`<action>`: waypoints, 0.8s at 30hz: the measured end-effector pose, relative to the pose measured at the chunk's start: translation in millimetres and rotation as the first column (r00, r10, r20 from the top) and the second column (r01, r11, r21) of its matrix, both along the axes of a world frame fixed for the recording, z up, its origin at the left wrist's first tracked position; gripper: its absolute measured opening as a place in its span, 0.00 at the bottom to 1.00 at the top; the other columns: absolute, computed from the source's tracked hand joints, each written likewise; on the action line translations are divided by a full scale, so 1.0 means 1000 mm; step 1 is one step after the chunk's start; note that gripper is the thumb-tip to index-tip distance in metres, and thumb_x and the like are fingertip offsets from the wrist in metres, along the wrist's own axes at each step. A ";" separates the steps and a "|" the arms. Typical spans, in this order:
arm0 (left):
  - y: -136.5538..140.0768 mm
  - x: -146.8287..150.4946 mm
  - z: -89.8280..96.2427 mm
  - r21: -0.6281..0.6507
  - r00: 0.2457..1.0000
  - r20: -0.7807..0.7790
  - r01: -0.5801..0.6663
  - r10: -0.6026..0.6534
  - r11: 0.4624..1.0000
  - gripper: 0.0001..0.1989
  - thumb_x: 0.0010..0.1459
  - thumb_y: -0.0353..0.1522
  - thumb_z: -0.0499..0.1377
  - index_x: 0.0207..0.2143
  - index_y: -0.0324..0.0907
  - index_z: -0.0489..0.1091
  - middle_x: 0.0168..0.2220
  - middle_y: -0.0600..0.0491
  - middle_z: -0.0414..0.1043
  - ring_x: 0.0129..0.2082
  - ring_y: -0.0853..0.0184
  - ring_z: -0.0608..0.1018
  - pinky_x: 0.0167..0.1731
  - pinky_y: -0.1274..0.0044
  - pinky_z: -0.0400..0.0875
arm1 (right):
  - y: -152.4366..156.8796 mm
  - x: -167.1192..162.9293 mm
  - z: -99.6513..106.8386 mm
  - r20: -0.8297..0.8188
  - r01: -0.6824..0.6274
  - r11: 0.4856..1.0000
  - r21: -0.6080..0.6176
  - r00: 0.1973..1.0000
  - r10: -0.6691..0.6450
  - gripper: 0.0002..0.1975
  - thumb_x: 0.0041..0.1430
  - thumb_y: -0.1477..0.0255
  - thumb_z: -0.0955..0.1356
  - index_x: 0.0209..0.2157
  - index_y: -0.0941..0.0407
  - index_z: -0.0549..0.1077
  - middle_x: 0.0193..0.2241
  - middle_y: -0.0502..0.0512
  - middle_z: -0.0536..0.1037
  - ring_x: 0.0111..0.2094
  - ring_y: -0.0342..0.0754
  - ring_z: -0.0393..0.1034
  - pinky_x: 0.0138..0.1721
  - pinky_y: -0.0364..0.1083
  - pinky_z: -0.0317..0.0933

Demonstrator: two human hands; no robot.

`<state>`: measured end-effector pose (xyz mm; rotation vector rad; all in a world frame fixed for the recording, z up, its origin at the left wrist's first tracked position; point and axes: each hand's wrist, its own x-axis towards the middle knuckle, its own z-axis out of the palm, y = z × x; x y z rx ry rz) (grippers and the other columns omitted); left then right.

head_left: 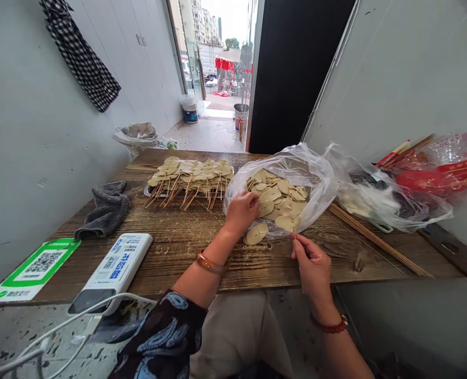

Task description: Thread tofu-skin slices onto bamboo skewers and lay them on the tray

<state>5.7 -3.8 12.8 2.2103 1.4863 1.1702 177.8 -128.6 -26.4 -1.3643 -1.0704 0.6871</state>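
Note:
In my right hand (312, 263) a thin wooden skewer is pinched between thumb and fingers, with a pale, flat food slice (287, 222) threaded on its tip. My left hand (241, 213) has its fingers curled closed at the near left edge of an open clear plastic bag (316, 173); what they hold, if anything, is hidden. Inside the bag lies a heap of similar pale slices (282, 197). One loose slice (256, 233) rests on the wood between my hands. To the left, a metal tray (149, 191) carries stacked skewered slices (194, 176), sticks pointing toward me.
Bare skewers (379, 239) lie in a bundle at right, beside plastic bags (371, 202) and a dark flat tool (450, 247). A grey cloth (102, 209), a QR code card (36, 268) and a white boxy device (112, 271) with cables occupy the table's left side.

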 end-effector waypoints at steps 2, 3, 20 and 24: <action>-0.004 0.003 -0.001 0.030 0.975 -0.222 -0.012 0.019 0.999 0.07 0.54 0.31 0.56 0.35 0.41 0.72 0.37 0.47 0.71 0.40 0.62 0.70 0.42 0.71 0.64 | 0.000 0.001 -0.001 0.016 -0.012 1.000 0.001 1.000 0.012 0.16 0.56 0.64 0.66 0.41 0.60 0.77 0.21 0.49 0.73 0.22 0.41 0.64 0.26 0.41 0.60; -0.005 0.004 -0.001 0.036 0.948 -0.315 -0.031 0.041 0.999 0.07 0.54 0.32 0.56 0.35 0.41 0.72 0.38 0.46 0.70 0.42 0.60 0.70 0.43 0.70 0.63 | 0.000 0.001 -0.002 0.024 -0.014 1.000 -0.001 1.000 0.014 0.16 0.56 0.64 0.66 0.41 0.59 0.77 0.21 0.49 0.72 0.22 0.41 0.64 0.26 0.41 0.60; -0.005 0.012 -0.010 -0.016 0.880 -0.461 -0.133 0.111 0.991 0.11 0.54 0.36 0.58 0.38 0.40 0.68 0.40 0.46 0.69 0.43 0.58 0.69 0.42 0.69 0.61 | 0.000 0.003 0.000 0.103 -0.050 0.998 -0.039 0.993 0.054 0.17 0.56 0.64 0.66 0.43 0.60 0.77 0.21 0.50 0.74 0.22 0.42 0.66 0.27 0.42 0.59; -0.003 0.012 -0.012 -0.048 0.914 -0.391 -0.133 0.104 0.990 0.10 0.51 0.35 0.60 0.36 0.41 0.68 0.39 0.47 0.69 0.42 0.59 0.69 0.42 0.70 0.61 | 0.000 0.002 -0.001 0.106 -0.052 0.998 -0.038 0.993 0.056 0.17 0.57 0.64 0.66 0.43 0.60 0.77 0.22 0.50 0.74 0.22 0.42 0.66 0.27 0.42 0.59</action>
